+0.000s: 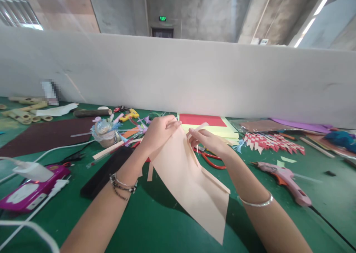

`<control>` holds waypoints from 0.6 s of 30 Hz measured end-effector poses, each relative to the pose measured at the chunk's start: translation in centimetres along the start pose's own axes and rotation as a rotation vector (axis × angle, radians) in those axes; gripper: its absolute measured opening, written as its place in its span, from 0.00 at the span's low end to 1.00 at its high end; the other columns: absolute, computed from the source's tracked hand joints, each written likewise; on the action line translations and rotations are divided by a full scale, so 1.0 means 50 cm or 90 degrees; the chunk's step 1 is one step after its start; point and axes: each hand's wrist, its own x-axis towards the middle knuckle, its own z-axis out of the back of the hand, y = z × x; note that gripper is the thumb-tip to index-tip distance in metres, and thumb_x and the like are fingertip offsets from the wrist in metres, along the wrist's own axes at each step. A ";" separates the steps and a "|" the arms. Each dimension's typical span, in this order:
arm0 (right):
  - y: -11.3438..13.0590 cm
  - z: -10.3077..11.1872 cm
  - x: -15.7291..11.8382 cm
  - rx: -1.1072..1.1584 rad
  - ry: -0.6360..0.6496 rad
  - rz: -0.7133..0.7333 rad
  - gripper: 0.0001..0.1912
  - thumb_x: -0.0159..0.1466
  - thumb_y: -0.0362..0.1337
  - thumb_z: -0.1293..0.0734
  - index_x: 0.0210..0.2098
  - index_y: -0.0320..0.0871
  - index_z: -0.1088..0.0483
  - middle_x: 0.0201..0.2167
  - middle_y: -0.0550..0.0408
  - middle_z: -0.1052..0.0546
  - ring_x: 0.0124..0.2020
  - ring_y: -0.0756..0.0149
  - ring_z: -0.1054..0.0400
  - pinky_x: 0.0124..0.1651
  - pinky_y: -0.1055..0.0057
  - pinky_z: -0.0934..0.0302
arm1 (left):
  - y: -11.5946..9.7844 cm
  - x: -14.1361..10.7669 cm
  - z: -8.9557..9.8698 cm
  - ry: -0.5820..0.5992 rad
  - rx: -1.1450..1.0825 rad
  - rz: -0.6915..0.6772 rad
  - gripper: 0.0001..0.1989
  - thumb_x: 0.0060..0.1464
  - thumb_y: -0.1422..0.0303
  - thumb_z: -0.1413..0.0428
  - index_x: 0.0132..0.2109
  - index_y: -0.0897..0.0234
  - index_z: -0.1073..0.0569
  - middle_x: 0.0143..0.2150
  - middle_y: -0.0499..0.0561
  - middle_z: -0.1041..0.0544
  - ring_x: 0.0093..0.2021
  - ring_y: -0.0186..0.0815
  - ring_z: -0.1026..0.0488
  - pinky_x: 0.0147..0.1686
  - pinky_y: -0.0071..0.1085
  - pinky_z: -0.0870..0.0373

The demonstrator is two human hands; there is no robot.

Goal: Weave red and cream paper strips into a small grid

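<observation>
A pale peach sheet of paper hangs at a slant above the green table, its lower right corner pointing toward me. My left hand pinches its upper end. Close to its right edge, my right hand has its fingers closed on a thin pale strip. A narrow folded strip runs down the sheet's right edge. Just behind my right hand lie red-handled scissors, partly covered.
A pink glue gun with a black cord lies at the right. A purple power strip with white cables is at the left. Red paper, a woven red-and-white piece and a wrapped bundle lie farther back. A white partition stands behind.
</observation>
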 end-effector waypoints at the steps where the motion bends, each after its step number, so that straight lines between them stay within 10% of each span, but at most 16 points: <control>1: 0.001 0.000 -0.002 -0.022 0.012 0.002 0.23 0.60 0.53 0.43 0.26 0.39 0.33 0.25 0.52 0.30 0.26 0.69 0.37 0.31 0.71 0.44 | -0.001 0.000 0.000 -0.001 -0.001 -0.003 0.19 0.55 0.62 0.53 0.23 0.63 0.53 0.20 0.41 0.54 0.21 0.27 0.53 0.22 0.26 0.56; 18: -0.026 0.024 0.012 -0.040 -0.037 -0.025 0.17 0.59 0.45 0.41 0.22 0.40 0.33 0.24 0.53 0.28 0.26 0.69 0.36 0.33 0.70 0.43 | 0.014 0.004 0.029 -0.066 0.009 0.006 0.19 0.54 0.62 0.52 0.22 0.63 0.51 0.20 0.41 0.54 0.21 0.26 0.52 0.22 0.26 0.54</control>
